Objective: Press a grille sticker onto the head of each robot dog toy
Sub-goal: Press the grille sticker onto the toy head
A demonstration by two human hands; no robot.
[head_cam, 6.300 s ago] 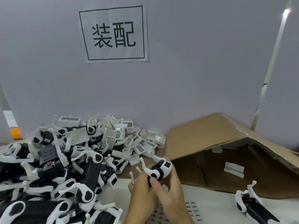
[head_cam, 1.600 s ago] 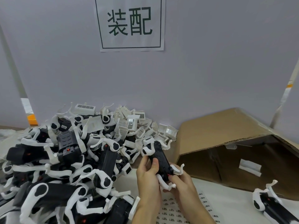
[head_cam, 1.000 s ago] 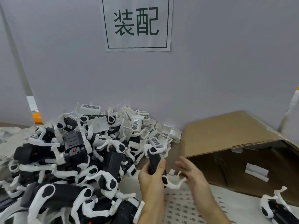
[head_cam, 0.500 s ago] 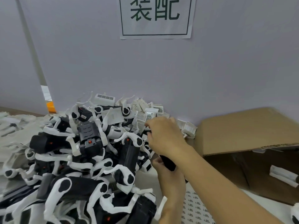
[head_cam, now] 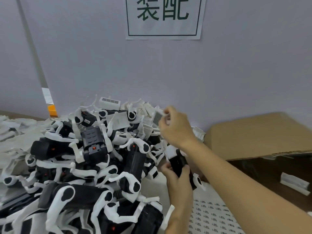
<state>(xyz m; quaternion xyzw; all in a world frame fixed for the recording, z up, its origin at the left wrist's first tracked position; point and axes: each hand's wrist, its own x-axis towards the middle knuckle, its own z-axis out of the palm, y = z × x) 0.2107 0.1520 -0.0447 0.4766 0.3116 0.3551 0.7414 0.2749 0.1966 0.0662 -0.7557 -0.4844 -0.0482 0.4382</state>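
Observation:
My left hand (head_cam: 179, 184) grips a black and white robot dog toy (head_cam: 179, 162) upright just above the sticker sheet (head_cam: 211, 216). My right hand (head_cam: 176, 128) reaches across to the heap of white head pieces (head_cam: 145, 114) by the wall. It pinches one white head piece (head_cam: 158, 117) that has a dark grille pattern on its face. A big pile of black and white robot dog toys (head_cam: 87, 166) fills the left half of the view.
An open cardboard box (head_cam: 256, 134) lies on its side at the right, with a white piece (head_cam: 294, 183) inside. A paper sign (head_cam: 163, 17) hangs on the grey wall. White scraps (head_cam: 15, 129) lie at the far left.
My right hand let go of the toy, reached up to the heap of white head pieces and now pinches one of them. My left hand keeps the toy.

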